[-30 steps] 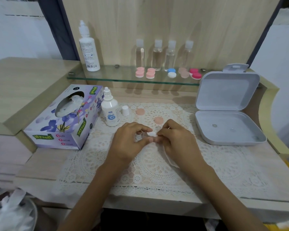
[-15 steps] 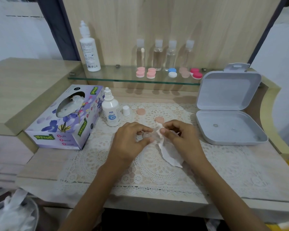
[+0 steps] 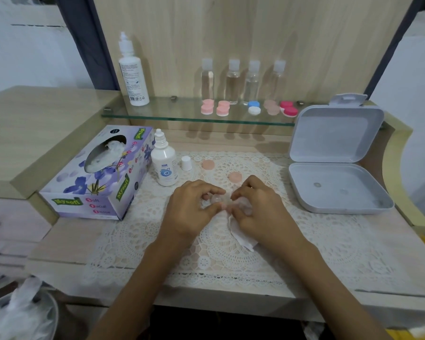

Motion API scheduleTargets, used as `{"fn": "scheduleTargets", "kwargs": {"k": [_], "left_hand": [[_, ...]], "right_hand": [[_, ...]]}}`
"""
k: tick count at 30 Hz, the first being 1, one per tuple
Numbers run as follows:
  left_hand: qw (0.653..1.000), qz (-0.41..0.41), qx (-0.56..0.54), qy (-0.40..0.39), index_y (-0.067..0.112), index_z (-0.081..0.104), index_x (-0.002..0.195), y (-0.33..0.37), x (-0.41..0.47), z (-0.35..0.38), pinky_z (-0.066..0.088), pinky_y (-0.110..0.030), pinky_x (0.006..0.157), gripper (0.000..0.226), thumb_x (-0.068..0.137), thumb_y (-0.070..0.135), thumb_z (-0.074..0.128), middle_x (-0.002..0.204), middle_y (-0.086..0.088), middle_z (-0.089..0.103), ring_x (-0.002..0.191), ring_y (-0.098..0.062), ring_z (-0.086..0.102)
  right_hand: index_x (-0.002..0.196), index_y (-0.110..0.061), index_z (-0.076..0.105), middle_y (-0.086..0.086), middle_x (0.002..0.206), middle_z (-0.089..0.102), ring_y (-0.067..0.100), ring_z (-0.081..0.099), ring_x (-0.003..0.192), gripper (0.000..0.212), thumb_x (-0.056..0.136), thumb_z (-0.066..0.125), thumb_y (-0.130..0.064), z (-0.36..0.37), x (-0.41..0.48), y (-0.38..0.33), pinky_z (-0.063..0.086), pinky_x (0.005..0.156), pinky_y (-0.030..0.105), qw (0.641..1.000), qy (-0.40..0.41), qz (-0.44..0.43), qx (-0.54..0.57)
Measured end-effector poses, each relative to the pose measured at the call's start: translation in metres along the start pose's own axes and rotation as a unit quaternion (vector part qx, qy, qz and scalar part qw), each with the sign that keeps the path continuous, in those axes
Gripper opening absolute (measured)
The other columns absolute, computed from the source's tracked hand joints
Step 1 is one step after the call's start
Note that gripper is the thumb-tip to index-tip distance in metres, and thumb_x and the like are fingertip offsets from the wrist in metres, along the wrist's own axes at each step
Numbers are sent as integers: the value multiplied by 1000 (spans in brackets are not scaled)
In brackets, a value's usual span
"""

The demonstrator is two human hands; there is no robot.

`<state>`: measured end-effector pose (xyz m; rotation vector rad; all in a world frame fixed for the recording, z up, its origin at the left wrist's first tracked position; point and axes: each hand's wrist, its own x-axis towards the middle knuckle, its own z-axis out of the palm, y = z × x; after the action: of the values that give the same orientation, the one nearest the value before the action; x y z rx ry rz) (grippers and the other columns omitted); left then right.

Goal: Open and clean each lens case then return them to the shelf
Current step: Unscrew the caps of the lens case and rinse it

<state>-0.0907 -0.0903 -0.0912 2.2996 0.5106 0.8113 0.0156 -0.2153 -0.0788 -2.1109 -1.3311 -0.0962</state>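
Over the lace mat [image 3: 317, 239], my left hand [image 3: 189, 207] pinches a clear lens case [image 3: 216, 199] by its left end. My right hand [image 3: 258, 204] holds a white tissue [image 3: 241, 235] and presses it onto the case's right end. Two peach caps lie loose on the mat, one [image 3: 208, 165] at the back and one [image 3: 235, 177] just beyond my fingers. On the glass shelf [image 3: 172, 111] stand several closed lens cases: pink [image 3: 215, 107], blue and white [image 3: 253, 107], peach [image 3: 271, 107] and red [image 3: 288, 108].
A tissue box [image 3: 96, 177] sits at the left, with a small solution bottle [image 3: 164, 165] and its white cap [image 3: 186, 163] beside it. An open grey box [image 3: 336, 165] stands at the right. A tall bottle [image 3: 132, 74] and several clear bottles [image 3: 242, 81] line the shelf. A bin [image 3: 17, 312] holds tissues.
My right hand has turned the tissue against the case, and the tissue's loose tail now hangs out below the hand. My left hand has kept its hold.
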Motion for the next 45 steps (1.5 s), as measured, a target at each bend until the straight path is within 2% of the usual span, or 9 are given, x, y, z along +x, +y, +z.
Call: {"fn": "scheduleTargets", "kwargs": {"k": [9, 13, 23, 27, 30, 34, 37, 42, 45], "left_hand": [[1000, 1, -1, 6, 26, 74, 94, 0, 0, 1, 46, -22, 73, 25, 71, 22, 82, 83, 14, 66, 76, -2, 55], [1000, 1, -2, 6, 25, 74, 94, 1, 0, 0, 44, -21, 72, 24, 71, 23, 82, 82, 13, 65, 76, -1, 54], [1000, -6, -6, 10, 27, 74, 92, 2, 1, 0, 46, -22, 73, 24, 70, 24, 82, 80, 17, 64, 76, -2, 55], [1000, -5, -9, 7, 27, 74, 92, 1, -1, -1, 45, -20, 72, 24, 70, 24, 82, 79, 18, 63, 76, -3, 55], [1000, 0, -8, 7, 26, 74, 93, 1, 0, -1, 45, -20, 72, 24, 71, 24, 82, 81, 15, 65, 76, -3, 56], [1000, 4, -6, 4, 25, 74, 94, 2, 0, -1, 45, -20, 73, 24, 71, 23, 82, 83, 13, 66, 76, -2, 56], [1000, 4, -5, 2, 24, 74, 94, 1, 1, -1, 45, -19, 73, 24, 71, 22, 81, 84, 13, 66, 76, 0, 56], [1000, 5, -2, 7, 24, 75, 94, 0, 1, 0, 49, -26, 72, 24, 71, 25, 82, 83, 11, 67, 76, -5, 58], [1000, 4, -8, 3, 23, 74, 95, 2, 0, -1, 49, -25, 72, 25, 71, 29, 81, 84, 10, 67, 77, -5, 58]], "right_hand": [[84, -13, 66, -8, 82, 44, 9, 45, 74, 5, 81, 69, -14, -4, 14, 3, 29, 58, 15, 998, -58, 18, 1], [72, -18, 66, -9, 75, 51, 1, 45, 69, 13, 74, 77, -12, -7, 19, 9, 32, 62, 19, 993, -82, 42, 79], [69, -14, 74, 9, 76, 71, 29, 62, 72, 13, 64, 85, -10, -10, 11, 16, 46, 68, 32, 935, -27, 125, 331], [72, -10, 72, 3, 72, 70, 15, 62, 69, 8, 72, 79, -9, -12, 11, 17, 47, 66, 30, 909, 11, 166, 381], [74, -16, 72, -1, 78, 70, 14, 64, 75, 6, 77, 76, -11, -8, 10, 16, 50, 68, 30, 937, 20, 141, 319], [78, -13, 74, 0, 79, 61, 15, 59, 72, 7, 78, 66, -14, 3, 9, 9, 45, 65, 26, 993, 60, 11, 99], [84, -8, 74, 2, 81, 58, 19, 57, 69, 21, 81, 60, -23, 2, 8, 4, 44, 62, 30, 998, 46, -12, 33], [90, -11, 70, -6, 86, 47, 11, 47, 73, 12, 82, 65, -18, 0, 10, 6, 30, 58, 15, 1000, -2, -9, 6], [87, -12, 69, -10, 83, 45, 10, 46, 72, 9, 82, 66, -18, 0, 12, 6, 28, 56, 15, 1000, -12, -4, -9]]}}
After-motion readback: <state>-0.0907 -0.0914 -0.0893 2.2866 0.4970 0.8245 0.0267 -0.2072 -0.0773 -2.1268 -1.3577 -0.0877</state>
